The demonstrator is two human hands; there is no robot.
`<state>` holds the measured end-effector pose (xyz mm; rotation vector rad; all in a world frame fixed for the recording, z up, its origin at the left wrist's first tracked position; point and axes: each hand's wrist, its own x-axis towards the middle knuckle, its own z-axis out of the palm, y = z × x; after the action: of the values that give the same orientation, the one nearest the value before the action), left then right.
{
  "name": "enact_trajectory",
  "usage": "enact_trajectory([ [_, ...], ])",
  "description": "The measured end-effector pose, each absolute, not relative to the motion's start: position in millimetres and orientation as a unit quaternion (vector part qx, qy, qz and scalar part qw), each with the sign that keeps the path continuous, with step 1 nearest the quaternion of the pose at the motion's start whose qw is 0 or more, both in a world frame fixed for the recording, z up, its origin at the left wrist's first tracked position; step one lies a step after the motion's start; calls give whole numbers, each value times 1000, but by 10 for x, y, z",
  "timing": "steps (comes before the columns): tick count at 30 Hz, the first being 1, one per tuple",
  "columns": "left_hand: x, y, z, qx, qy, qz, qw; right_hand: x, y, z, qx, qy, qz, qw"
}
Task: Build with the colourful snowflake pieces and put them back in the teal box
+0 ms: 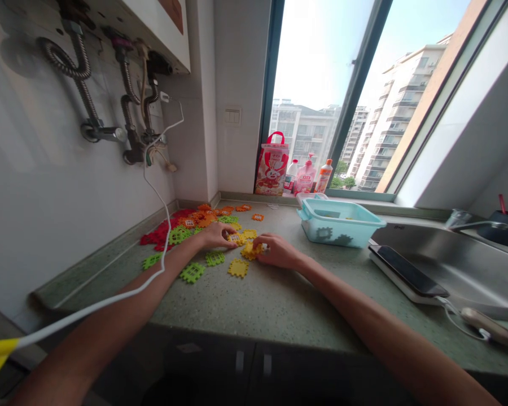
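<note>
Flat plastic puzzle tiles in red, orange, green and yellow lie scattered on the speckled green counter (254, 299). My left hand (217, 234) is closed in a pinch on a yellow tile (236, 239). Beside it my right hand (278, 251) has its fingers curled on another yellow tile (251, 250). The two yellow tiles meet between my hands. A loose yellow tile (237, 268) lies just in front of them, with green tiles (192, 272) to its left. A heap of red tiles (161, 232) and orange tiles (203, 216) sits against the wall.
A light blue plastic bin (337, 223) stands right of my hands. A phone (408, 270) lies on a white slab beside the steel sink (461, 265). A red bag (272, 164) and bottles (305, 176) line the window sill. A white cable (152, 192) hangs across the left.
</note>
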<state>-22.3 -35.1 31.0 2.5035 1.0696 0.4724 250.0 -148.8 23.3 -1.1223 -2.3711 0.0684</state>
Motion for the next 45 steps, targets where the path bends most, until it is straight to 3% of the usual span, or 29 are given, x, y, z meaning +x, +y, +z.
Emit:
enact_trajectory([
  [5,-227,-337,298,888,387,165,186,2918,-1516,606,-365,-876,-131,288],
  [11,-221,-353,295,882,397,159,197,3595,-1589,1051,-480,-710,-295,424],
  [16,-230,-385,297,880,401,164,196,4085,-1593,1060,-567,-584,-346,467],
  [22,-224,-419,314,881,401,168,189,4208,-1545,931,-670,-583,-283,363],
  [26,-225,-443,346,886,396,164,177,3833,-1501,862,-583,-670,-292,355],
  [33,-215,-480,341,904,353,168,174,2919,-1441,402,-415,-870,-102,246],
  [38,-38,-616,288,907,321,173,210,2642,-1479,268,-431,-871,10,237],
  [45,80,-758,284,907,254,207,264,2523,-1466,207,-420,-873,39,246],
])
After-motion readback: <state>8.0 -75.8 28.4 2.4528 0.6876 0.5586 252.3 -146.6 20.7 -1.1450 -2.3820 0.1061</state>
